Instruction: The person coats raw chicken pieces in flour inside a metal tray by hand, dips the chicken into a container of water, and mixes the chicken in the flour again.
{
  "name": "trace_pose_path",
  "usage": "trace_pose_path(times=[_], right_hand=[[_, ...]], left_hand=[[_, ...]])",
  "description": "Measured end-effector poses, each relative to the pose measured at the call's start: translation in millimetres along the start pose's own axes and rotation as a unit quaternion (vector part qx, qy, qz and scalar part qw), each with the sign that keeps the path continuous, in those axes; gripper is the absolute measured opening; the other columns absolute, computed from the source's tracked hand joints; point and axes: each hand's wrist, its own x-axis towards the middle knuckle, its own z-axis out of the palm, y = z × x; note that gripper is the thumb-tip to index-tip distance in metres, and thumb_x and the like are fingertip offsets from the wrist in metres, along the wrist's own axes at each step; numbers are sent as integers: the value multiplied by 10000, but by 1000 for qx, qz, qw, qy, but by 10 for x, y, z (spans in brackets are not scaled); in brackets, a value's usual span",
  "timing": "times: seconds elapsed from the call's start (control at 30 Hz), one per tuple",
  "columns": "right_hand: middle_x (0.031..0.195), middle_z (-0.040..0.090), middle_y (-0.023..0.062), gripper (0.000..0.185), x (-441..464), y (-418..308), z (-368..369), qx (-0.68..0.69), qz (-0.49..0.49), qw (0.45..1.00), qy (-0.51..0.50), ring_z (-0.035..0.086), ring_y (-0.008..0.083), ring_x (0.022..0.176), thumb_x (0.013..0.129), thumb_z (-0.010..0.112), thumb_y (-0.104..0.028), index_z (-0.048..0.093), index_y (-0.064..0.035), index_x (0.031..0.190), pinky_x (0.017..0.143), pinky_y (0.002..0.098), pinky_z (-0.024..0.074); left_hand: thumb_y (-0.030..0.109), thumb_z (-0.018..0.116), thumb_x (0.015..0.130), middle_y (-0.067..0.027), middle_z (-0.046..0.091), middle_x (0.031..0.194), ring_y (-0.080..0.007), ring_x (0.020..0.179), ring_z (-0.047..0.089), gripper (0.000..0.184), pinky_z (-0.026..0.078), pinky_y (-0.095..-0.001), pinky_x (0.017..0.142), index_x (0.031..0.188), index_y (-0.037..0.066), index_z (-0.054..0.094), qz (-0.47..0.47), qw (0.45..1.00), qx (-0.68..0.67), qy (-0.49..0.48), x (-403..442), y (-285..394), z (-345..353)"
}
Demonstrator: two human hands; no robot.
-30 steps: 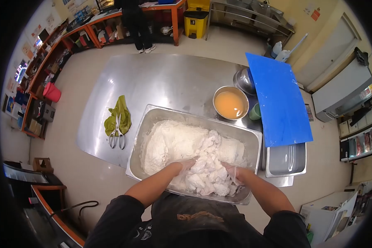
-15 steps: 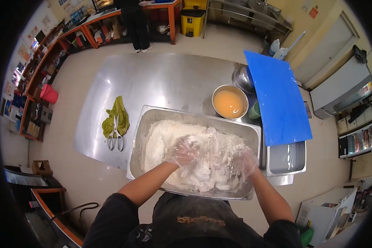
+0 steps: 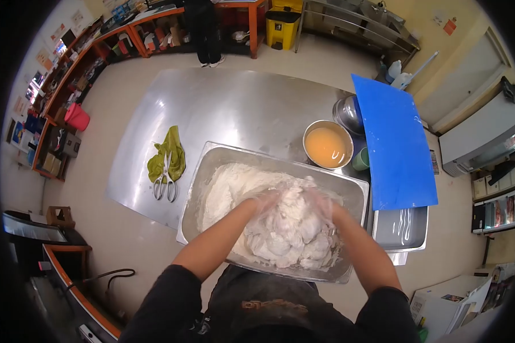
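A deep steel pan (image 3: 286, 162) holds loose white flour (image 3: 226, 186) and a heap of flour-coated chicken pieces (image 3: 289, 228). Both hands wear clear plastic gloves dusted with flour. From the left, my left hand (image 3: 263, 203) cups the heap, its fingers curled in and partly buried. My right hand (image 3: 320, 206) grips the heap's right side in the same way, fingertips hidden by flour and chicken. Floured chicken is gathered between the two hands.
On the steel table (image 3: 234, 103), scissors (image 3: 166, 183) rest on a green cloth (image 3: 174, 148). Beyond the pan stand a bowl of orange liquid (image 3: 326, 146), a green cup (image 3: 360, 160) and a metal bowl (image 3: 347, 114). A blue board (image 3: 397, 148) partly covers another pan (image 3: 403, 228).
My hands have moved closer together and toward the pan's far side, closing around the heap. The chicken pieces are now bunched higher between them. The view has shifted slightly.
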Motion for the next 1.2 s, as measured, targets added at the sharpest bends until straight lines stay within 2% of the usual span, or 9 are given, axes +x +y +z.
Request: trace_pose_path(times=[0.1,0.23,0.37,0.4,0.73,0.83,0.93,1.13,1.2], right_hand=[[1145,616,182,490,-407,-487,-208,-216,138,955,149,591,297,1017,947,332,-405,633,-43,1082,892,376,444],[1052,634,207,450,103,1082,-110,-487,35,866,110,612,343,952,917,366,-375,666,-49,999,866,374,461],[1192,588,159,546,-243,1019,219,-113,167,980,-8,576,303,1061,936,342,-474,552,-69,1236,949,386,415],[1101,650,141,512,-484,698,334,120,263,957,1,623,296,988,910,383,-486,606,-114,1183,898,386,457],[1131,639,128,577,-734,663,688,551,180,812,-65,638,262,971,890,453,-495,570,-25,1205,906,410,479],[1153,627,142,476,-1026,570,403,115,6,993,17,619,279,1019,900,453,-360,560,-21,1216,940,414,463],[1167,619,151,417,-1107,525,306,-205,-116,970,66,607,289,1051,907,453,-271,552,-18,1223,963,416,452],[1225,545,244,454,-890,1048,-21,-350,-189,904,159,494,360,1191,960,295,-278,513,-13,1258,1032,433,346],[1234,534,251,496,-846,184,35,-339,-27,924,175,485,363,1199,967,256,-314,503,0,1260,1033,422,347]], left_hand=[[548,315,917,-178,415,1407,-351,1234,451,692,306,-400,1061,1411,65,353,141,889,427,-81,-59,84,-113],[526,309,925,-202,373,1421,-335,1230,463,667,304,-367,1072,1423,84,327,-73,858,507,-34,-220,244,15],[530,290,929,-176,401,1412,-302,1261,435,667,289,-360,1076,1425,85,322,-94,831,538,-108,-282,73,-3],[525,287,931,-170,406,1410,-298,1263,432,661,289,-361,1074,1425,87,323,-100,856,497,-107,-300,2,-3],[526,355,924,-106,342,1458,-199,1344,300,677,217,-341,1107,1406,50,341,-122,969,-37,-211,-530,-250,255],[509,426,916,-100,358,1444,-215,1319,329,687,251,-335,1083,1405,35,334,74,966,31,-245,-429,-451,275],[443,350,963,-98,458,1376,-213,1268,407,538,332,-338,1028,1398,130,408,-18,975,-15,-223,-610,-275,275],[548,418,904,-221,429,1376,-285,1291,398,705,314,-379,1067,1361,11,420,-27,895,410,-176,-958,122,13],[659,389,845,-262,468,1321,-359,1281,410,862,299,-421,1079,1350,-39,404,-74,951,263,142,-630,-402,39]])
